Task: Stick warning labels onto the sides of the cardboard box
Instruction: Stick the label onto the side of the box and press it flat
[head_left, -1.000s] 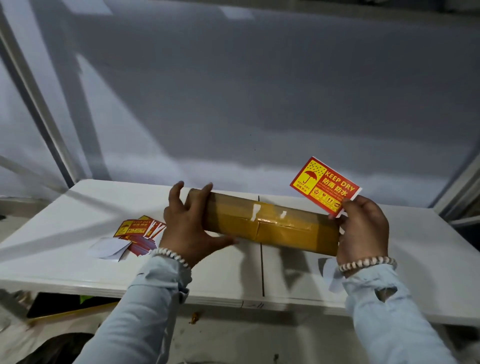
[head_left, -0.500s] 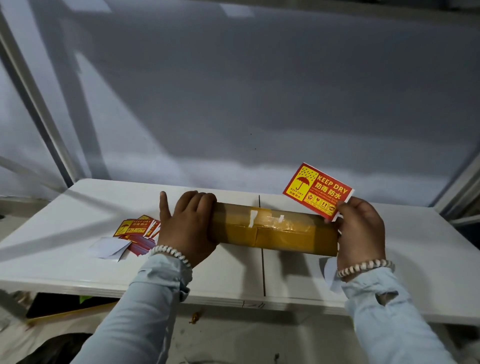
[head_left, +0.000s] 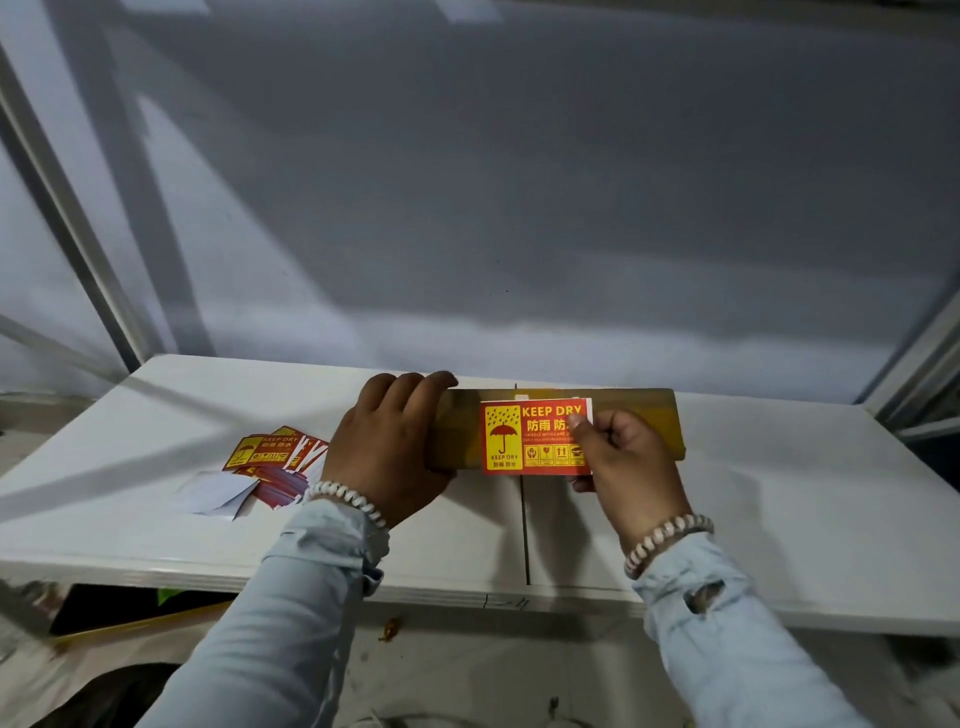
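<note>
lying lengthwise across the far middle of the white table (head_left: 779, 519), the long cardboard box (head_left: 644, 423) runs from about nine o'clock to three o'clock in front of the person, with both hands on it. the left hand (head_left: 387, 447) clamps the box's nine o'clock end, fingers curled over the top edge and thumb under the near face, so that end is hidden behind the hand. the right hand (head_left: 623, 457) sits just toward three o'clock of the box's middle, pinching the right edge of a red and yellow "keep dry" label (head_left: 524, 439) between thumb and fingertips. the label lies against the near side of the box, upright and level, its umbrella mark toward nine o'clock; whether it is pressed down over its whole face cannot be told. its lower edge hangs a little past the box's bottom edge. the box's three o'clock end stands bare beyond the right hand. off at nine o'clock of the left hand, near but apart from it, a loose heap of spare labels (head_left: 265, 452) lies on the table with white backing sheets (head_left: 215, 493) beside it. a beaded bracelet circles each wrist above pale blue sleeves.
</note>
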